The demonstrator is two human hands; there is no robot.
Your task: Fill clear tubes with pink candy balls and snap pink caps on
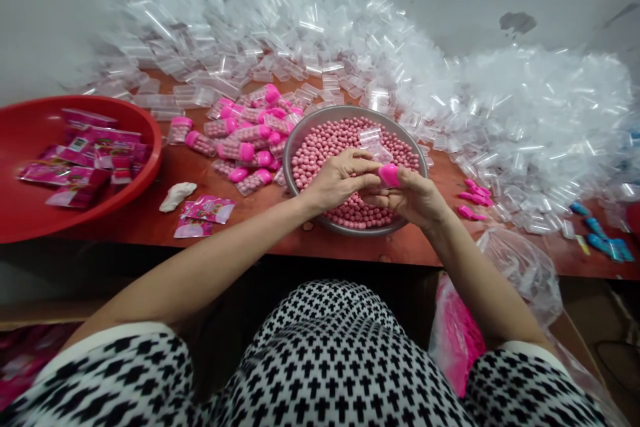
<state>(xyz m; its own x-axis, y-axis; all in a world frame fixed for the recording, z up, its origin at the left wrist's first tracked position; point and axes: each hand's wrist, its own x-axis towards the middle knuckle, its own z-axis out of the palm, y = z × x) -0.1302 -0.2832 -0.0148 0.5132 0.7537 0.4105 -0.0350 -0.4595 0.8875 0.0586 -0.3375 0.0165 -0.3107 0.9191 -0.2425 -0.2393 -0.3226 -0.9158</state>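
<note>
Over a grey bowl [423, 150] of round pink candy balls [320, 147], my two hands meet. A bright pink cap [389, 175] shows between them, with the thumb of my right hand [417, 200] pressed against it and the fingers closed. My left hand [343, 180] is closed beside it, fingertips at the cap; whatever lies beneath those fingers is hidden. Clear plastic tubes [371, 138] rest on the candy just behind my hands. Left of the bowl lies a heap of filled tubes with pink caps [240, 150].
Empty clear tubes [310, 27] are piled high along the wall. A red basin [150, 167] with pink packets [95, 153] stands left, near a crumpled white item [177, 195]. Loose pink pieces [475, 197], blue pieces [605, 240] and a plastic bag [525, 273] are on the right.
</note>
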